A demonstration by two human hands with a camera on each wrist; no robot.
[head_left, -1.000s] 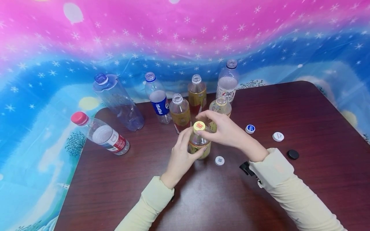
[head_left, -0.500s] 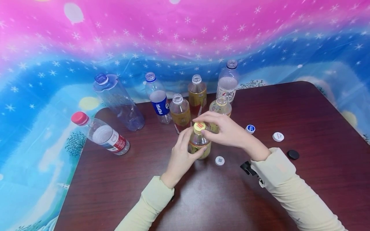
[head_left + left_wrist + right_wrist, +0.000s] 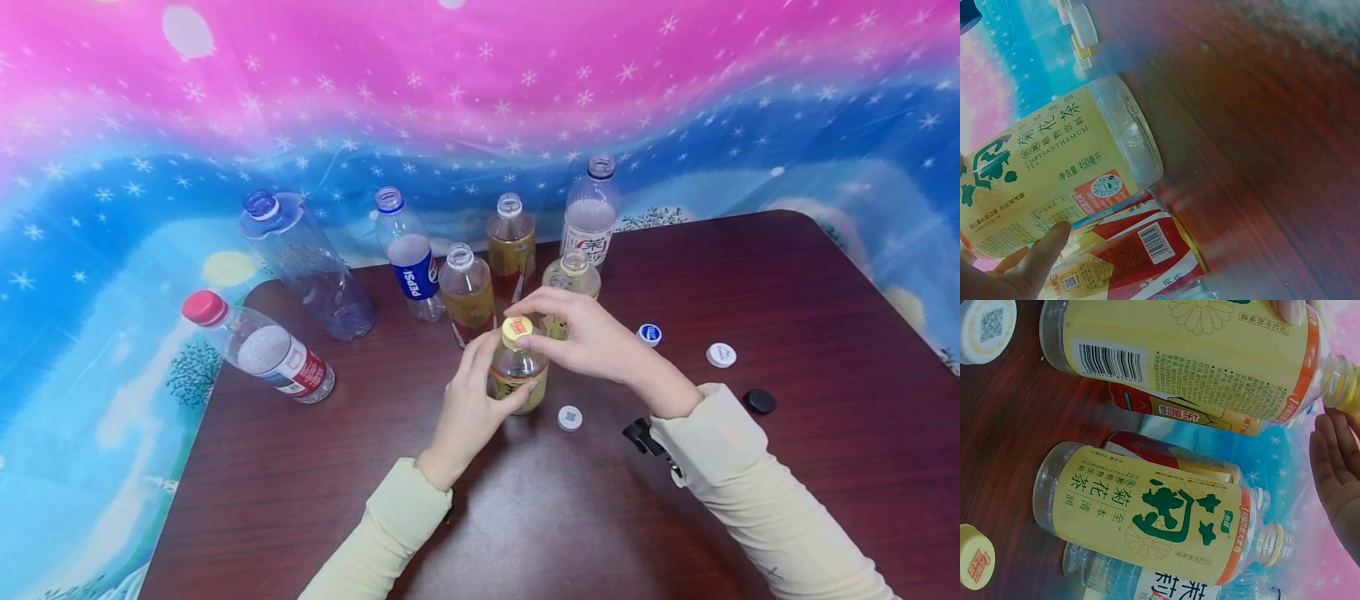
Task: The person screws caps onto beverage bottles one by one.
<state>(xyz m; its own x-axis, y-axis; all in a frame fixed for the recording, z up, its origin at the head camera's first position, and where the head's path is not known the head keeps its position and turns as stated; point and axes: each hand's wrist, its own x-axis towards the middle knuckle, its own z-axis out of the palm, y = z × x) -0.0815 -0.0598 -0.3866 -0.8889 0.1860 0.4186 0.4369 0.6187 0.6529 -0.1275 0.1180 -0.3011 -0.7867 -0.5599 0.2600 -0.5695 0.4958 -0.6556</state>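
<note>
Head view, middle of the frame: a yellow-labelled bottle (image 3: 519,387) stands on the dark reddish surface (image 3: 525,521), a yellow cap (image 3: 517,328) at its neck. The left hand (image 3: 471,404) is wrapped round the bottle, thumb on the right, fingers on the left. Above it, the right hand (image 3: 588,337) has thumb and forefinger pinched on the cap. From the left wrist I can read CHRYSANTHEMUM TEA on the label.

Just behind the right hand is a second yellow-labelled bottle, uncapped (image 3: 573,271), and beyond that a white-labelled bottle (image 3: 590,225). Two gold-and-red-labelled bottles (image 3: 469,298) are left of those, then a Pepsi bottle (image 3: 414,268). Toward the left of the frame stand a large bluish bottle (image 3: 311,267) and a red-capped bottle (image 3: 276,354).

Loose caps lie right of centre: white with a printed square (image 3: 570,417), blue and white (image 3: 649,335), plain white with a small mark (image 3: 722,355), black (image 3: 760,401). A pink-and-blue snowflake backdrop (image 3: 420,75) fills the upper frame.
</note>
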